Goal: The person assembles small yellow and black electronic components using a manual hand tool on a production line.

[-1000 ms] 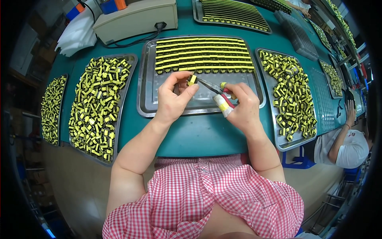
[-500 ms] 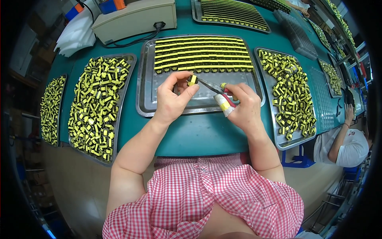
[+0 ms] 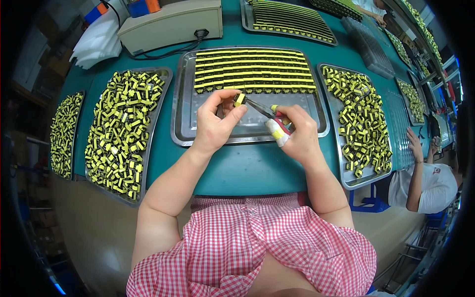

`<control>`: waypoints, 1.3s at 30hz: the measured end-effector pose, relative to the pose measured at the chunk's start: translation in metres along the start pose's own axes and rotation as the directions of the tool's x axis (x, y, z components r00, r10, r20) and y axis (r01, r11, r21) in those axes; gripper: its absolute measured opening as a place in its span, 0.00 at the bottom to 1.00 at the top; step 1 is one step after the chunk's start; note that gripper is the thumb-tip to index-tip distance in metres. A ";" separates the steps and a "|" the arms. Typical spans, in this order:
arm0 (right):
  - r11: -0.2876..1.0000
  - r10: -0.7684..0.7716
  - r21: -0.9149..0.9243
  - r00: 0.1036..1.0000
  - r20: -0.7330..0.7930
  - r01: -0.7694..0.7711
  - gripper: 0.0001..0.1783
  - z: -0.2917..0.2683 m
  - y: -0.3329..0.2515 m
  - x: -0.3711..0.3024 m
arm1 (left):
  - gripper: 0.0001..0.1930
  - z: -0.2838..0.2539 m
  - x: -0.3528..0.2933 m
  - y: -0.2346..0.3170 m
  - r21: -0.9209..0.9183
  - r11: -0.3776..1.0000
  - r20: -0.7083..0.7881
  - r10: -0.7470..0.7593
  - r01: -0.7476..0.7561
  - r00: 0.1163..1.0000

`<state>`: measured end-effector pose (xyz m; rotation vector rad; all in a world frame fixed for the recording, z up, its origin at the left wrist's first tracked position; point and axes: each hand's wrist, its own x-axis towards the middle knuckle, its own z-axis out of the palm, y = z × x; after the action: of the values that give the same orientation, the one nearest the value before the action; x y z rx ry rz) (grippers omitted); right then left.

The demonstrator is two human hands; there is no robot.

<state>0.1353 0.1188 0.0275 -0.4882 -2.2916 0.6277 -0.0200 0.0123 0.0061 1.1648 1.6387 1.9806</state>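
Note:
My left hand (image 3: 213, 123) is closed, pinching a small black-and-yellow transformer (image 3: 240, 99) between thumb and fingertips. In my right hand (image 3: 302, 134) is a pair of pliers (image 3: 275, 129) with red handles, one wrapped in white and yellow tape. Its narrow jaws reach to the right side of the transformer; whether they grip a pin there is too small to tell. Both hands hover over the front part of a metal tray (image 3: 184, 121). Behind them, on that tray, neat rows of like transformers (image 3: 255, 70) stand side by side.
Loose transformers are heaped in a left tray (image 3: 157, 106), a far-left tray (image 3: 74, 153) and a right tray (image 3: 352, 182). At the back are a beige box (image 3: 170, 27) with a black cord and another filled tray (image 3: 292, 22). A co-worker (image 3: 420, 183) sits at the right.
My right hand's fingers have drawn slightly closer together round the pliers. The transformer stays in my left hand. At the right, the co-worker's arms have shifted, and both hands now show.

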 end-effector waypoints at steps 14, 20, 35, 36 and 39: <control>0.988 -0.045 -0.148 0.998 -0.040 0.038 0.15 -0.004 -0.002 -0.003 | 0.14 0.000 -0.002 0.002 0.095 0.995 0.033 0.036 -0.039 0.999; 0.978 -0.096 -0.190 0.994 -0.050 0.085 0.15 -0.008 -0.003 -0.002 | 0.14 0.000 -0.002 0.002 0.104 0.994 0.053 0.020 -0.026 0.998; 0.983 -0.095 -0.169 0.990 -0.107 0.076 0.17 0.003 -0.003 -0.002 | 0.14 0.002 -0.001 0.001 0.022 1.000 0.034 0.005 -0.005 0.999; 0.981 -0.102 -0.177 0.989 -0.111 0.082 0.17 0.003 -0.004 -0.002 | 0.14 0.002 -0.001 0.001 0.023 1.000 0.037 0.004 -0.005 0.999; 0.978 -0.108 -0.189 0.987 -0.122 0.084 0.16 0.002 -0.005 -0.002 | 0.15 0.001 -0.002 0.002 0.043 0.998 0.081 -0.038 0.035 0.996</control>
<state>0.1344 0.1130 0.0284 -0.4870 -2.2418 0.3276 -0.0175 0.0116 0.0069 1.2051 1.6555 1.8601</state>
